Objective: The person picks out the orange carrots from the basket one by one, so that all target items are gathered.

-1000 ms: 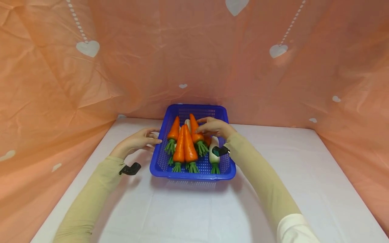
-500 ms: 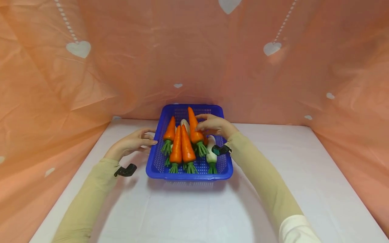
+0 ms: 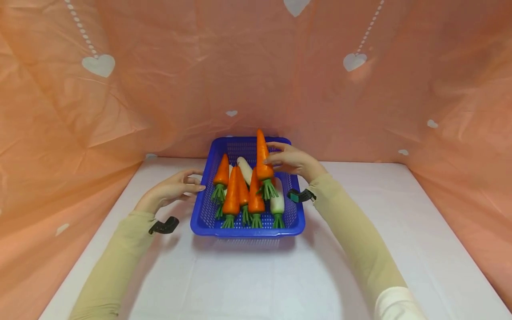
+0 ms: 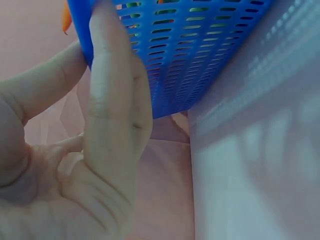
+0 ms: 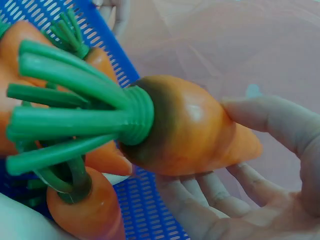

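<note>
My right hand grips an orange carrot with a green stub of leaves, raised over the blue plastic basket. In the right wrist view, the thumb presses one side of this carrot and the fingers curl under it. My left hand is at the basket's left rim. The left wrist view has its thumb on one side of the rim and its fingers against the perforated outer wall. Several other carrots lie in the basket beside white radishes, partly covered.
The basket stands on a white tabletop, near its back edge. An orange cloth with white hearts encloses the back and both sides. A black strap sits on the left wrist, another on the right.
My right hand has lifted the carrot up from the pile and slightly right, uncovering more of a white radish and the carrots beneath. The left hand stays at the rim. The view has shifted slightly.
</note>
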The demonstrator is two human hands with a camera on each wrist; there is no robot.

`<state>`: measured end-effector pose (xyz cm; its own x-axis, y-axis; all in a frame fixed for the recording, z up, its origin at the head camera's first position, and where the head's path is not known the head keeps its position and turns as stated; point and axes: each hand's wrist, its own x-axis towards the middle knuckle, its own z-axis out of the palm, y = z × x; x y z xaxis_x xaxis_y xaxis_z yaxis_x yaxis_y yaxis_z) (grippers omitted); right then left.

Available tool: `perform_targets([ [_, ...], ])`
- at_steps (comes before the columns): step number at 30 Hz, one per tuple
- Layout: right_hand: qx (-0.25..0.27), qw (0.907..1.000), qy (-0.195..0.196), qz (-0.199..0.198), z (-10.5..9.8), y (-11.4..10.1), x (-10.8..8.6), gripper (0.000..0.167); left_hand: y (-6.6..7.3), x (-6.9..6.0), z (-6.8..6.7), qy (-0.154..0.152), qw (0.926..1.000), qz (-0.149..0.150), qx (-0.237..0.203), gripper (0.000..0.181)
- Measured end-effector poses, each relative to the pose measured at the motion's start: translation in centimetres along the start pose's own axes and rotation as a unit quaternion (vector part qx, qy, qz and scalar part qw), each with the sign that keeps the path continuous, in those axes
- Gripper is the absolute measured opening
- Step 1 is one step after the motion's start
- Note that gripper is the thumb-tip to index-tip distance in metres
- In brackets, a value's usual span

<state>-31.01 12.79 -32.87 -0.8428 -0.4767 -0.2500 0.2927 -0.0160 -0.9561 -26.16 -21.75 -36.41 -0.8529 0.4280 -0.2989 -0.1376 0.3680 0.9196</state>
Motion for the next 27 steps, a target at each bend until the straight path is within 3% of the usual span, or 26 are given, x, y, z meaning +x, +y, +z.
perform_targets([
  [9, 0.017, 0.9995, -0.001, -0.027, -0.9, -0.2, -1.6, 0.077, -0.2, 0.4, 0.1, -0.002, 1.0, 0.001, 0.001, 0.067],
  [14, 0.013, 0.9998, -0.002, -0.012, -1.6, 0.1, -2.8, 0.077, -0.1, 0.7, 0.3, -0.001, 1.0, 0.002, 0.005, 0.066],
  [20, -0.052, 0.9983, -0.002, 0.028, -1.5, 1.1, -3.8, 0.075, -0.1, 0.8, 0.4, -0.003, 1.0, 0.006, 0.0, 0.065],
  [23, -0.089, 0.9954, -0.008, 0.034, -1.3, 1.3, -4.2, 0.074, 0.0, 0.8, 0.4, -0.003, 1.0, 0.006, -0.003, 0.065],
  [27, -0.099, 0.9945, -0.018, 0.031, -1.4, 1.3, -4.6, 0.074, 0.0, 0.8, 0.4, -0.002, 1.0, 0.008, -0.002, 0.066],
])
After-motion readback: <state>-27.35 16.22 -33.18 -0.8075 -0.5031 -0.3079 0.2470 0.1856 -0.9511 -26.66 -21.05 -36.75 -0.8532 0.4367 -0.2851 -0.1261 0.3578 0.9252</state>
